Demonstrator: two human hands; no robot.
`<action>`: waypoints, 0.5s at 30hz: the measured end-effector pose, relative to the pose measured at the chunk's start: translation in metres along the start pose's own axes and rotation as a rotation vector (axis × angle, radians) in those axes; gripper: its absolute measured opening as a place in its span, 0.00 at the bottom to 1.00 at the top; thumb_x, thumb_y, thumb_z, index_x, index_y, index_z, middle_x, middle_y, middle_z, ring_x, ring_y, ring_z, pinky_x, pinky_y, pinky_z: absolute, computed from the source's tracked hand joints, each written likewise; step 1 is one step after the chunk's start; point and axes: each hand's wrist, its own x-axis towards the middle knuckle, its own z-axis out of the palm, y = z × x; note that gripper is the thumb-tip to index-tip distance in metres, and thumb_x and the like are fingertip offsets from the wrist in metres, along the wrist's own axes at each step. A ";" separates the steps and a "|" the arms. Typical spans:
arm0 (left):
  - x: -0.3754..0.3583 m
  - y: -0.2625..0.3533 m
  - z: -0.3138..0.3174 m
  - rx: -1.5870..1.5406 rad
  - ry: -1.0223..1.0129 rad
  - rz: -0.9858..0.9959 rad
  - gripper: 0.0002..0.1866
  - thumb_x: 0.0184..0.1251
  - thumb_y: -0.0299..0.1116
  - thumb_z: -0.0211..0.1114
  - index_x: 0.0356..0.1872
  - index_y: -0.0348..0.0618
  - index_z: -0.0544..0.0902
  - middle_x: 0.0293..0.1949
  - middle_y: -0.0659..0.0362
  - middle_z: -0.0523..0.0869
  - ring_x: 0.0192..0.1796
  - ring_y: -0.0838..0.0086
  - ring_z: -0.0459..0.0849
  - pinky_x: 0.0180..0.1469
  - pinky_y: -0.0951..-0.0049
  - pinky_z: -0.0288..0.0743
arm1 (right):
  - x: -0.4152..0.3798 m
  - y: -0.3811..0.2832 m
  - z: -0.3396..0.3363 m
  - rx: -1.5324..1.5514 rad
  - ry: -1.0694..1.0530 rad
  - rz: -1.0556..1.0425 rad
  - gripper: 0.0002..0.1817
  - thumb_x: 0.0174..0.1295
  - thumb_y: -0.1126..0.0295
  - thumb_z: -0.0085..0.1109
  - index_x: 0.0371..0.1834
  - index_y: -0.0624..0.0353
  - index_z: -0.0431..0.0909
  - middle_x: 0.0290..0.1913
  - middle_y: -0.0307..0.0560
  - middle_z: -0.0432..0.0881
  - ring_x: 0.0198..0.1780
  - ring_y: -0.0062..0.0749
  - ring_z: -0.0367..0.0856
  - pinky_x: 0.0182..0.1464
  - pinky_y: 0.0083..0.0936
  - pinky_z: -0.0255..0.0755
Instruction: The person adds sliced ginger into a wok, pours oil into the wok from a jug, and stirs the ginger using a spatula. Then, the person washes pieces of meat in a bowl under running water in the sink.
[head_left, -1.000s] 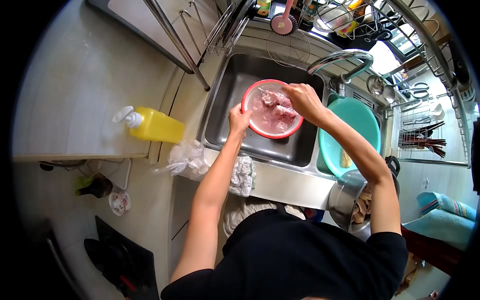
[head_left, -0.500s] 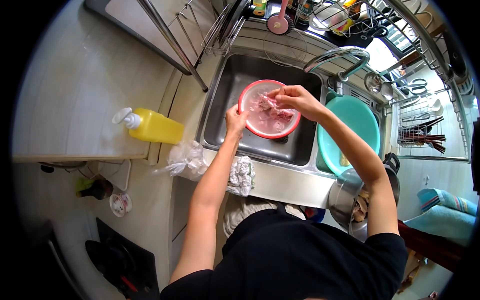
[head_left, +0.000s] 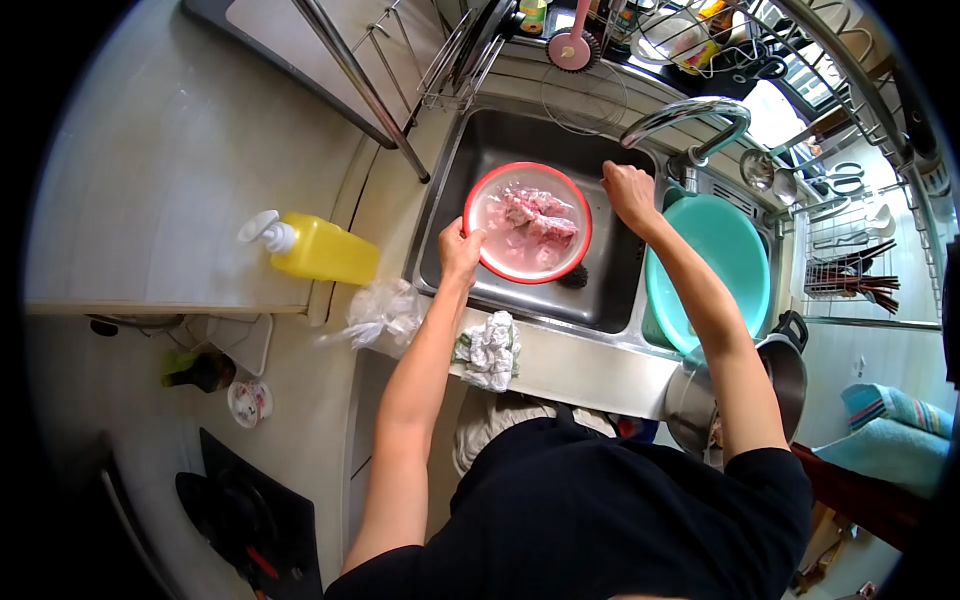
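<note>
A red-rimmed bowl with pieces of raw pink meat in cloudy water sits low in the steel sink. My left hand grips the bowl's near rim. My right hand is off the bowl, to its right, just below the curved tap; its fingers look loosely bent and I see nothing in it.
A teal basin stands right of the sink with a steel pot beside it. A yellow pump bottle, a crumpled plastic bag and a wadded cloth lie on the near counter. Dish racks line the back and right.
My right hand has left the meat in the bowl and moved right toward the tap. The bowl has shifted slightly left, still held by my left hand.
</note>
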 end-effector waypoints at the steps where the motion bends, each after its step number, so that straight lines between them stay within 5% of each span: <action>1: -0.001 0.000 0.001 -0.029 0.011 0.004 0.04 0.48 0.19 0.59 0.26 0.37 0.80 0.23 0.65 0.79 0.24 0.85 0.72 0.26 0.81 0.65 | 0.003 -0.006 0.000 0.002 -0.002 -0.001 0.04 0.51 0.77 0.53 0.30 0.58 0.75 0.28 0.55 0.81 0.31 0.53 0.82 0.30 0.43 0.75; 9: 0.002 0.001 -0.004 -0.025 -0.011 -0.015 0.05 0.48 0.20 0.59 0.27 0.37 0.80 0.22 0.66 0.78 0.23 0.86 0.71 0.25 0.81 0.64 | 0.027 -0.065 -0.009 0.335 0.078 -0.157 0.04 0.53 0.70 0.55 0.26 0.58 0.76 0.24 0.56 0.79 0.30 0.56 0.80 0.31 0.46 0.74; 11: 0.001 0.004 -0.003 0.031 -0.059 -0.033 0.08 0.50 0.20 0.60 0.32 0.38 0.81 0.26 0.64 0.81 0.25 0.83 0.75 0.28 0.81 0.70 | 0.031 -0.088 -0.009 0.372 -0.254 -0.249 0.15 0.50 0.66 0.64 0.42 0.56 0.80 0.40 0.56 0.81 0.45 0.50 0.80 0.43 0.41 0.75; 13: 0.003 0.001 0.000 -0.009 -0.058 -0.050 0.08 0.50 0.20 0.59 0.32 0.38 0.81 0.26 0.63 0.81 0.25 0.83 0.75 0.28 0.81 0.70 | 0.019 -0.098 0.007 0.567 -0.307 -0.327 0.25 0.47 0.64 0.67 0.52 0.51 0.77 0.56 0.57 0.73 0.56 0.52 0.73 0.52 0.42 0.71; 15: 0.002 -0.002 0.005 -0.051 -0.051 -0.074 0.07 0.50 0.20 0.59 0.32 0.37 0.81 0.27 0.63 0.81 0.26 0.83 0.76 0.28 0.81 0.70 | 0.008 -0.118 -0.003 0.414 -0.399 -0.347 0.29 0.46 0.62 0.68 0.56 0.45 0.75 0.60 0.54 0.68 0.58 0.53 0.70 0.54 0.46 0.69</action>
